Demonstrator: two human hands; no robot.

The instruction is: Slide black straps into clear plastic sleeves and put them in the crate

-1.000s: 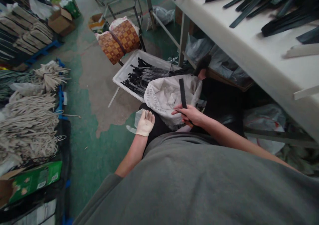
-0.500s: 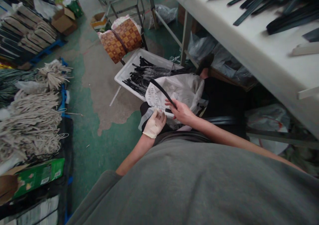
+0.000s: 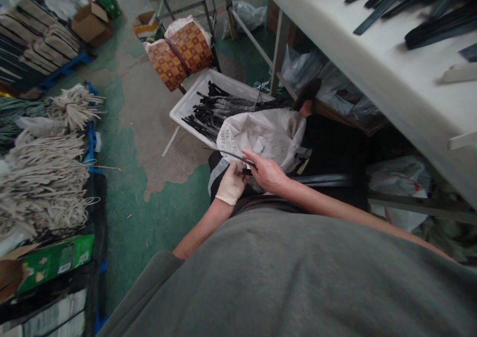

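Note:
Above my lap, my right hand point(image 3: 269, 172) is closed around a narrow black strip point(image 3: 235, 155), whose one end points left past my fingers. My left hand point(image 3: 231, 184), in a pale glove, pinches the strip's other part close beside the right fingers. The fingertips of the left hand are partly hidden. Just beyond both hands, a crumpled white sack point(image 3: 261, 130) with printing lies over my knees. More flat black strips point(image 3: 324, 180) rest on my dark trousers, under the right forearm.
A white tray point(image 3: 178, 112) of black strips point(image 3: 219, 106) stands beyond the sack. At right is a white table point(image 3: 421, 68) bearing black strips, with plastic bags underneath. A checkered cushion roll point(image 3: 179, 56) sits behind the tray. Bundles of beige cords point(image 3: 44, 183) lie at left.
The strip's free end has swung down from pointing up and away to lying nearly flat toward the left. My right hand has turned, with its fingers closer to the left hand.

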